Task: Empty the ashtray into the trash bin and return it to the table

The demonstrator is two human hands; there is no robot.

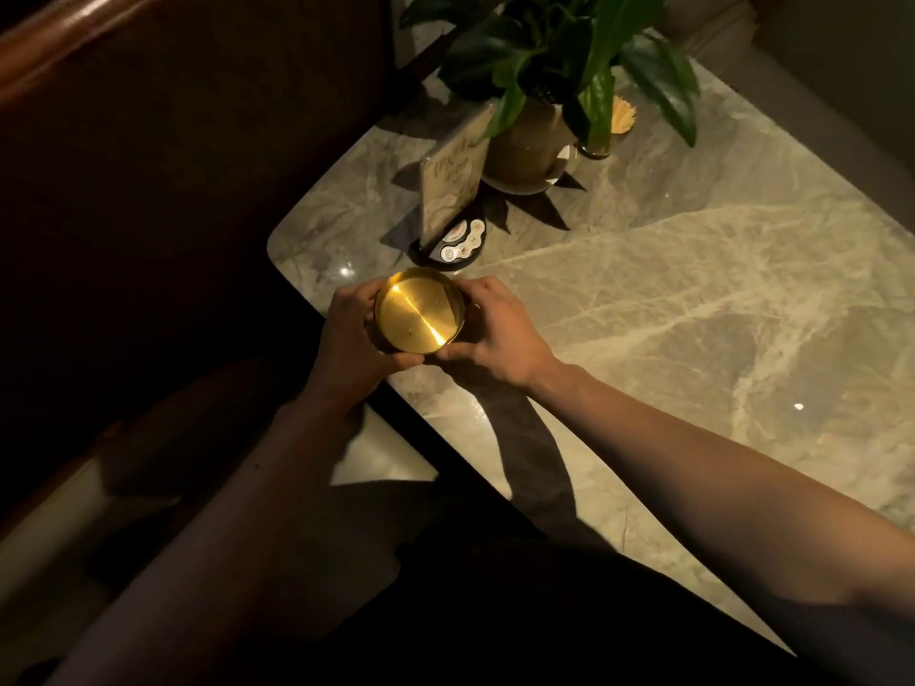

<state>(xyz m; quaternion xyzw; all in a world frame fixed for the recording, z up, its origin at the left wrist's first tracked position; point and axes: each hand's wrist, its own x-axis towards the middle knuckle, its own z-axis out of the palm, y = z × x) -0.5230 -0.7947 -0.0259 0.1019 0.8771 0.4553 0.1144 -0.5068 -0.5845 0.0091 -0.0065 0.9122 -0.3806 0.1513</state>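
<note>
Brass, stiff and likely slick, the ashtray (420,310) sits at the table (693,299) edge; left hand (354,334) and right hand (500,329) fingers clasp its sidewall, the surest hold.

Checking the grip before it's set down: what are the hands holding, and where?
Both hands, left hand and right hand, hold the gold ashtray by opposite sides of its rim.

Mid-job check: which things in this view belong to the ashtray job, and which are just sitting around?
Job: gold ashtray, held by left hand and right hand at the marble table edge.

Bystanders: potted plant, sign stand, toothpick holder.
</note>
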